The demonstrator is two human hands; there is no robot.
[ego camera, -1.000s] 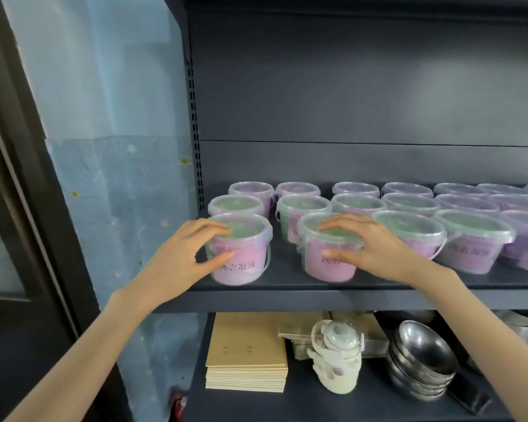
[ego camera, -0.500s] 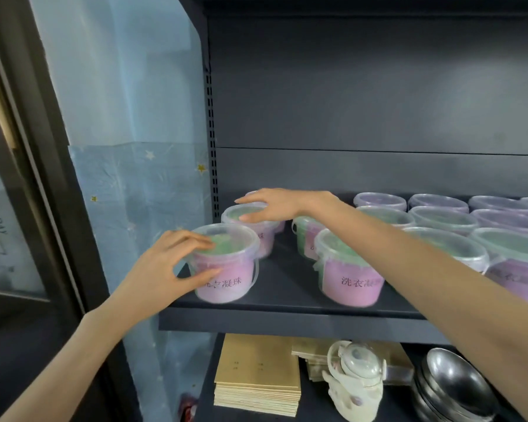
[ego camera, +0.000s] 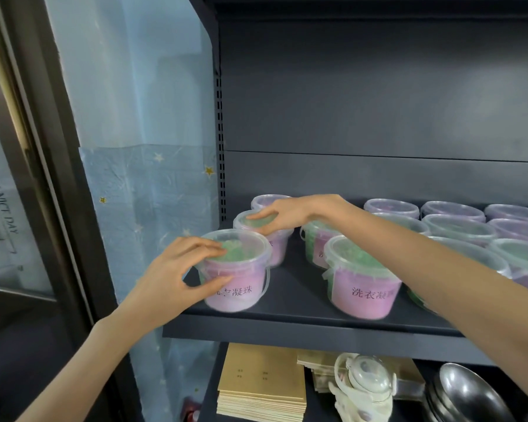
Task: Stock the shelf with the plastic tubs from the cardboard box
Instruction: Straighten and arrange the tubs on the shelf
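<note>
A person's left hand (ego camera: 177, 275) grasped the front-left tub (ego camera: 238, 278), fingers curled over its clear lid and thumb pressed to its pink side. The tub stood upright at the near edge of the dark metal shelf (ego camera: 299, 303), at about 6 o'clock in the view. The right hand (ego camera: 290, 213) reached across from 3 o'clock. Its fingers lay released and almost straight on the lid of a second tub (ego camera: 275, 248), with the thumb along the near rim. That tub stood just behind the first, at its 1 o'clock. A third tub (ego camera: 363, 287), pink-labelled with green contents under the lid, sat apart at the first tub's 3 o'clock, partly behind the right forearm. More lidded tubs (ego camera: 457, 228) filled rows toward 3 o'clock along the shelf. A pale blue star-printed sheet (ego camera: 153, 193) hung at 9 o'clock beside the shelf upright. On the lower shelf, at 6 o'clock, lay a stack of tan booklets (ego camera: 261, 382), with a white teapot (ego camera: 366, 388) and nested steel bowls (ego camera: 470, 394) toward 5 o'clock.
</note>
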